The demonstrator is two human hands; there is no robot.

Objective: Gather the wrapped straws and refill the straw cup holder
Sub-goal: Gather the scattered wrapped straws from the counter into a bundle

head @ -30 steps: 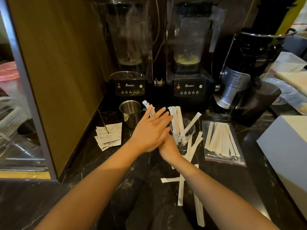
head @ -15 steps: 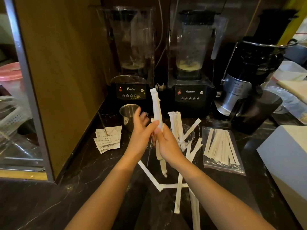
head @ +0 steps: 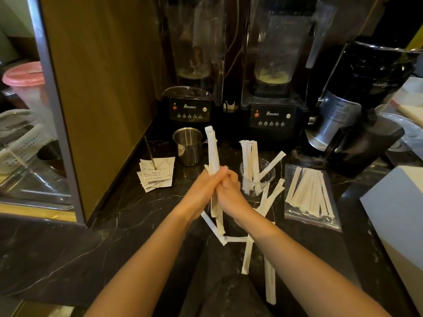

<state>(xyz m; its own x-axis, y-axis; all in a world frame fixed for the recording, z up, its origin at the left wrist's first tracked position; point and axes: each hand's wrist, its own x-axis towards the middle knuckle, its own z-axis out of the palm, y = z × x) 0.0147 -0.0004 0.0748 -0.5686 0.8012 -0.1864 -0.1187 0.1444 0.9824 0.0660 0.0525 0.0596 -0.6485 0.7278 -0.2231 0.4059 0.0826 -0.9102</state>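
Observation:
My left hand [head: 201, 191] and my right hand [head: 229, 191] are pressed together around an upright bundle of white wrapped straws [head: 212, 152], whose ends stick out above and below the hands. Just to the right stands a clear plastic cup holder [head: 265, 179] with several wrapped straws [head: 249, 156] leaning in it. More wrapped straws [head: 247, 255] lie scattered on the black marble counter [head: 114, 248] below my hands. A clear bag of wrapped straws [head: 309, 195] lies further right.
A steel cup [head: 188, 145] stands behind my hands, with paper receipts [head: 155, 175] on a spike to its left. Two blenders [head: 190, 106] [head: 272, 110] line the back, a black machine [head: 357, 124] is at the right, and a white box [head: 398, 213] sits at the right edge.
My hands have lifted a bundle of straws upright off the counter and closed together around it; a second ago the left palm lay flat over the right hand.

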